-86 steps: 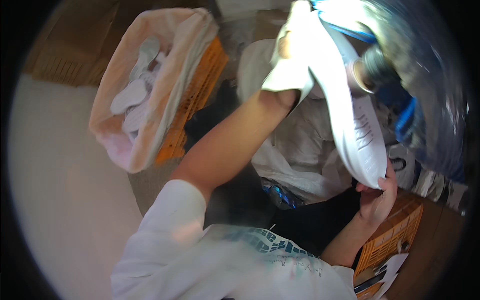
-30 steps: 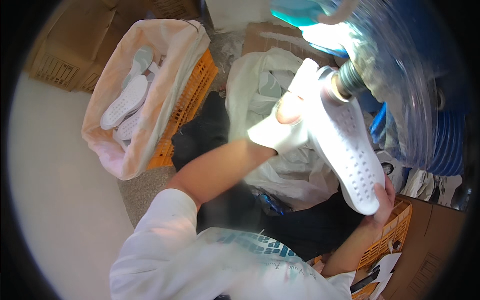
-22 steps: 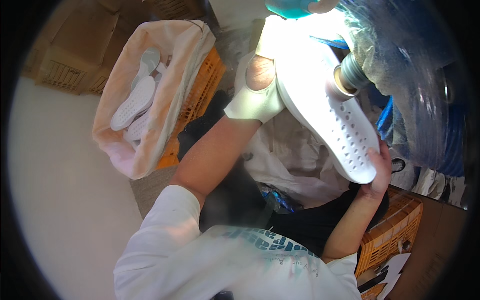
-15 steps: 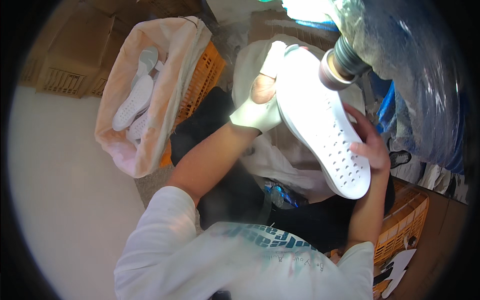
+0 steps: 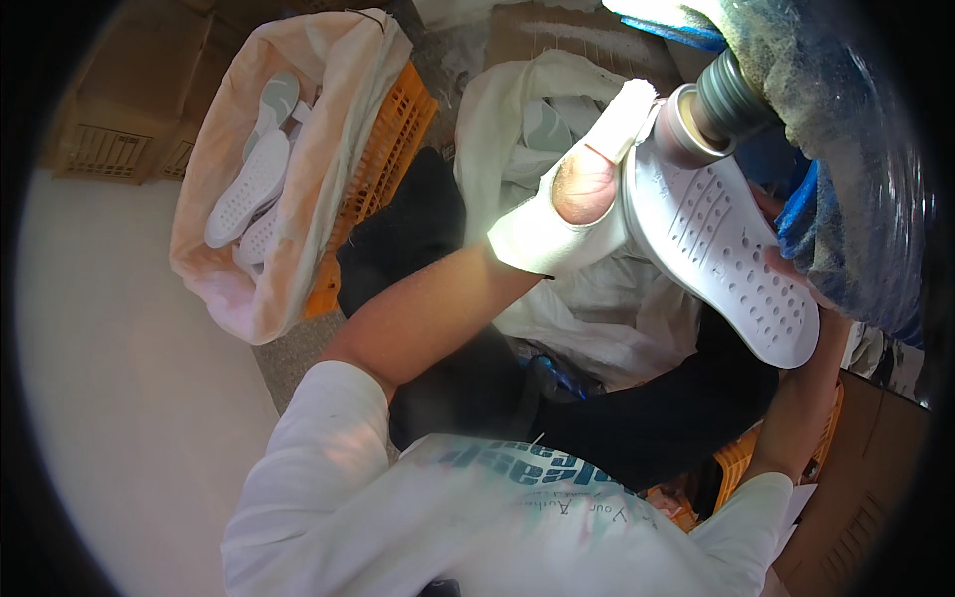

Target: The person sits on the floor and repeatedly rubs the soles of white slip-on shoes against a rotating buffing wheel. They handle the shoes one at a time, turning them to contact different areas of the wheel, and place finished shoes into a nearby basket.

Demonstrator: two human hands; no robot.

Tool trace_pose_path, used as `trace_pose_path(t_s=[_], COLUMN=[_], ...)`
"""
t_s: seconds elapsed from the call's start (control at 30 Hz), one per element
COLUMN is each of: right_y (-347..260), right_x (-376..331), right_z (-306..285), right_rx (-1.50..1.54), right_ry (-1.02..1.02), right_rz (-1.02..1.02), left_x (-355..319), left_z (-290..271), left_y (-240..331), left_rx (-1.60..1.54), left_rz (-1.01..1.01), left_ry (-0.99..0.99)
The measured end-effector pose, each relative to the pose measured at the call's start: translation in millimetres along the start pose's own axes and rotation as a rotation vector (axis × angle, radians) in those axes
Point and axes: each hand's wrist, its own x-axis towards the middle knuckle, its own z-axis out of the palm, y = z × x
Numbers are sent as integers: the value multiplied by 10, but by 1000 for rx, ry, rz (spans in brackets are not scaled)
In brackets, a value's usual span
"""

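Note:
A white shoe insole [image 5: 731, 254], dotted with small holes, lies tilted between my two hands. My left hand [image 5: 587, 199], in a white wrap that bares part of the palm, grips its upper left edge. At the insole's far right edge my right hand [image 5: 784, 265] is closed on it, partly hidden behind the insole and a blue cloth. The insole's upper end is under the metal rim of a ribbed grey tube [image 5: 696, 129], which covers part of it.
An orange basket [image 5: 383, 149] at left has a peach cloth liner [image 5: 194, 214] with several insoles inside. A white sack [image 5: 487, 109] before me holds more insoles. Plastic-covered blue cloth [image 5: 846, 209] hangs at right. Cardboard boxes [image 5: 129, 109] stand far left; another orange basket [image 5: 736, 463] is lower right.
Both hands have moved the insole to the right, bringing its upper end under the tube. Insoles in the white sack now show. The view has shifted slightly.

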Motion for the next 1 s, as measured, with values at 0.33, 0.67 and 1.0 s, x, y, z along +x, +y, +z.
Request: trace_pose_path(t_s=[0.33,0.67,1.0], right_y=[418,304,366], right_x=[-305,-308,-572], right_z=[215,110,120], right_rx=[107,77,207], right_ry=[-208,-40,35], right_rz=[33,25,110], left_x=[161,21,83], left_z=[-17,-43,-5], left_y=[-64,-63,-212], left_rx=[310,555,570], left_rz=[10,99,110], left_ry=[285,239,313])
